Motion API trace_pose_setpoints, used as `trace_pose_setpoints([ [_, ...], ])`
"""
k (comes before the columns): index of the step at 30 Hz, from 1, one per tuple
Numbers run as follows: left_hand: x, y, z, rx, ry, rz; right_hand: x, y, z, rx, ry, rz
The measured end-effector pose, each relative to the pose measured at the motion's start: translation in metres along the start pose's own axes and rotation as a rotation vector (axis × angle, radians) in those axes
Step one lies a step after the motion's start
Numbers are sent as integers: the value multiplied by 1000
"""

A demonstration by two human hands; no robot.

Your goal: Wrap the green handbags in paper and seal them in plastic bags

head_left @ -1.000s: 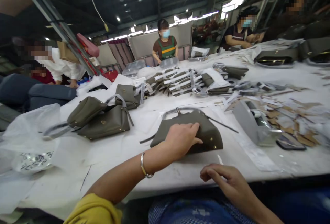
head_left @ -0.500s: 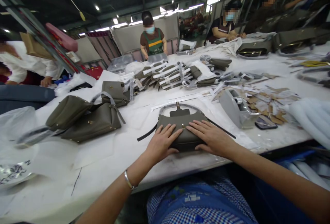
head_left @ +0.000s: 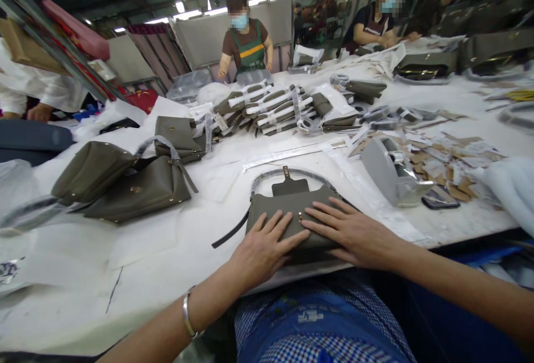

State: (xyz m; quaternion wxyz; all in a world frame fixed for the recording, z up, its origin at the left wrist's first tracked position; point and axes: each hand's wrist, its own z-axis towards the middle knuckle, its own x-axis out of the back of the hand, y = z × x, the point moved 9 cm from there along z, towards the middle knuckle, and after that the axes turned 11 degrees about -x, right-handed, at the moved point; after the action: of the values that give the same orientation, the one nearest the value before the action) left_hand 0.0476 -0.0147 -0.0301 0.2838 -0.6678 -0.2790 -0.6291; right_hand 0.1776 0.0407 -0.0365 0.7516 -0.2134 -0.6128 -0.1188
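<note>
An olive-grey handbag (head_left: 275, 202) lies on the white table right in front of me, its flap tab (head_left: 290, 185) and wrapped handle pointing away. My left hand (head_left: 267, 246) rests flat on the bag's left front, fingers spread. On the right half, my right hand (head_left: 354, 232) lies with its fingers stretched out across the leather. A small gold clasp (head_left: 300, 216) shows between the two hands. The bag's lower edge is partly covered by my hands. A dark strap (head_left: 231, 231) trails from its left side.
More olive bags (head_left: 139, 187) lie to the left. Wrapped straps and bag parts (head_left: 279, 108) are piled farther back. On the right stand a grey tape dispenser (head_left: 386, 171), a phone (head_left: 441, 197) and scattered tags (head_left: 446, 154). Across the table, a person in a green apron (head_left: 249, 51) stands.
The bag has come slightly nearer to me, with both hands still flat on it. My hands have shifted a little over its front. The camera view has tilted down somewhat.
</note>
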Motion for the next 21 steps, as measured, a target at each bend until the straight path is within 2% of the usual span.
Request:
trace_pose_setpoints([
  [7, -49, -9, 3, 28, -35, -48, -50, 14, -4, -55, 11, 43],
  [11, -59, -6, 2, 33, -38, -70, -66, 14, -7, -64, -42, 58],
  [18, -60, 3, -2, 87, 51, -103, -59, 12, -12, -66, -15, 117],
  [21, -60, 5, -3, 95, 85, -123, -45, 16, 5, -72, -49, 226],
])
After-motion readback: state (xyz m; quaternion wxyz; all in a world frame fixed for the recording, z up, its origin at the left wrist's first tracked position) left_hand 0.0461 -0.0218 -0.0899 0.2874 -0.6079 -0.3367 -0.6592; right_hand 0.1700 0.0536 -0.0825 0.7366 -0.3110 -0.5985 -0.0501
